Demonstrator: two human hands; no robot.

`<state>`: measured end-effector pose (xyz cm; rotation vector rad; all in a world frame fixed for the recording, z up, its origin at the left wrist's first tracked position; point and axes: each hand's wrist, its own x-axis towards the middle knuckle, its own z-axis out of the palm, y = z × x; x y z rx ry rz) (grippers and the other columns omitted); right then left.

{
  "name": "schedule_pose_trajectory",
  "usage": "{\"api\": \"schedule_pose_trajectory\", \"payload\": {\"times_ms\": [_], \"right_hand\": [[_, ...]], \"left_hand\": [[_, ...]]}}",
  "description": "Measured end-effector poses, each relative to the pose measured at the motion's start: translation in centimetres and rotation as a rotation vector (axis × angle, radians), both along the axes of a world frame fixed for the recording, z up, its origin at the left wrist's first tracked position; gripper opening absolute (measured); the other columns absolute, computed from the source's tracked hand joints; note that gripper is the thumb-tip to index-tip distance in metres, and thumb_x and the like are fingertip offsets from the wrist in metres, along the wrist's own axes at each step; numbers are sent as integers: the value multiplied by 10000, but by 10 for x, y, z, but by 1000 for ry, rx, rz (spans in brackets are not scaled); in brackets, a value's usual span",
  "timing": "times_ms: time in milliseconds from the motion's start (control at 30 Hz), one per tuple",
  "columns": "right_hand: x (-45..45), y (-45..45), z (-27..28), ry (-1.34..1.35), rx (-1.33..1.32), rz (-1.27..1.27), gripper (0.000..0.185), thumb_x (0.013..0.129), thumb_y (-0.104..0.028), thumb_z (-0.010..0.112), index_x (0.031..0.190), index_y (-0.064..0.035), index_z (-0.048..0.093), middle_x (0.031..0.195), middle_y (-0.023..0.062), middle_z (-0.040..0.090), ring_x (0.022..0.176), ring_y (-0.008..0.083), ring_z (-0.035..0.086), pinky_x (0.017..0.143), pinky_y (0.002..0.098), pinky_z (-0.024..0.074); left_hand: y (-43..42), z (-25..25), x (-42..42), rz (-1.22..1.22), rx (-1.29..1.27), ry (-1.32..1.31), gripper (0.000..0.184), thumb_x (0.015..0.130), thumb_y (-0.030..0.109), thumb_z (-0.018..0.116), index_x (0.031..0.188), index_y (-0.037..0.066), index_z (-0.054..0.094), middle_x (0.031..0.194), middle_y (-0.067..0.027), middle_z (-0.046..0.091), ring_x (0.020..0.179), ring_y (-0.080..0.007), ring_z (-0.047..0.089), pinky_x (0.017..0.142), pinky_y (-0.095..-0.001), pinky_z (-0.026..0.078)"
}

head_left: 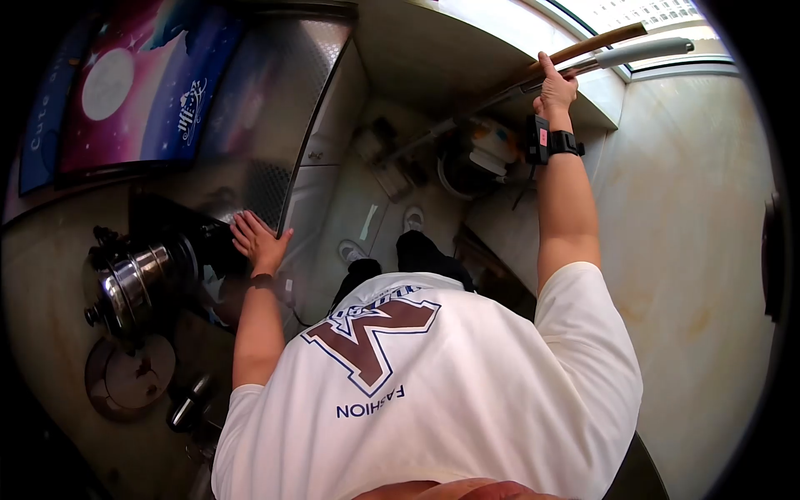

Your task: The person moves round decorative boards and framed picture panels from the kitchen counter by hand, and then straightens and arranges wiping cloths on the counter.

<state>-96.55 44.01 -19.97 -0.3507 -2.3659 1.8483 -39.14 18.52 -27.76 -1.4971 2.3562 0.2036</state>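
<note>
Pale, stone-patterned walls [692,208] and a bright window [667,18] enclose a narrow room, seen from the head camera, where a person in a white T-shirt [492,358] reaches to both sides at once. At the far right, the right hand [557,90] is raised at the sill, its fingers curled around a grey-handled pole [646,52]; the grip sits just below the handle, apparently so the upper end can be controlled. Beside it, a wooden stick [612,38] slants the same way, touching or nearly touching the hand; whether the fingers also close on it cannot be told. The pole's shaft slopes down toward the dim floor, near a bulky appliance [479,162] that seems tucked against the wall to save space.

Opposite, the left hand [260,246] lies palm down with fingers spread at the edge of a glossy counter [258,92], holding nothing, probably as a brace for the wide stretch. Behind it stands a steel pot [137,275], near a round lid-like disc [129,375]. Along the counter's far side, a printed panel [154,92] with a moon is perhaps a splash guard. Below, two shoes [352,252] stand apart, likely for balance.
</note>
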Motion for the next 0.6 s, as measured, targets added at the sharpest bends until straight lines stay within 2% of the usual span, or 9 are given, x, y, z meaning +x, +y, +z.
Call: {"api": "schedule_pose_trajectory", "payload": {"times_ms": [67,133,200,267,333,367,467,533,600], "right_hand": [[-2,-11,-10,72,147,-161,682,587,-317,934,1026,38,551,1080,165,570,913,233,578,849,338,499],[-1,-15,-13,75,-45,-223,579,595,-225,929,938,17,531,1104,186,535,828,245,599,731,355,536],[13,-29,-1,22,-12,-331,514,614,-203,912,885,3,526,1009,169,566,793,239,614,687,348,546],[20,-39,11,-13,-77,-338,447,662,-166,872,938,23,575,919,135,619,784,219,624,652,329,541],[18,-39,5,-14,-218,87,423,705,-93,818,1035,24,580,927,101,617,747,194,608,600,280,493],[12,-44,-9,94,-336,170,286,728,-69,768,977,26,666,789,55,660,723,162,612,617,265,464],[8,-55,-24,126,-325,387,216,784,-83,729,984,-6,705,984,95,703,837,168,631,846,303,471],[17,-54,-21,137,-253,512,189,818,-39,690,1002,3,679,1013,135,707,879,191,651,885,323,487],[34,-56,-17,-3,-607,765,177,856,-7,650,1030,20,638,1050,178,698,930,233,666,934,372,501]], "left_hand": [[1,1,1,12,8,-9,1205,699,497,798,1531,54,47,1598,-189,36,1459,-416,1,1153,-566,61],[1,4,0,-3,31,16,1207,693,487,810,1528,45,57,1595,-201,42,1462,-417,-3,1154,-566,54],[1,5,-2,3,28,11,1208,690,475,816,1527,46,57,1595,-202,44,1461,-417,-1,1155,-564,54],[2,6,-3,4,28,0,1209,688,463,821,1526,46,57,1594,-202,47,1460,-418,1,1156,-561,53],[2,8,-3,1,38,13,1212,685,459,823,1526,44,55,1594,-202,47,1459,-421,2,1156,-560,50],[3,8,-3,5,37,14,1215,683,455,825,1524,37,55,1592,-208,49,1457,-429,5,1155,-563,49],[2,10,-4,-1,46,5,1218,681,456,825,1523,30,55,1589,-217,50,1455,-437,6,1153,-568,47],[1,9,-3,-16,42,5,1217,680,461,824,1522,27,59,1587,-225,52,1452,-442,11,1151,-572,48],[1,7,-1,-19,48,19,1213,682,468,822,1520,24,66,1585,-228,64,1450,-445,19,1149,-577,46]]}}
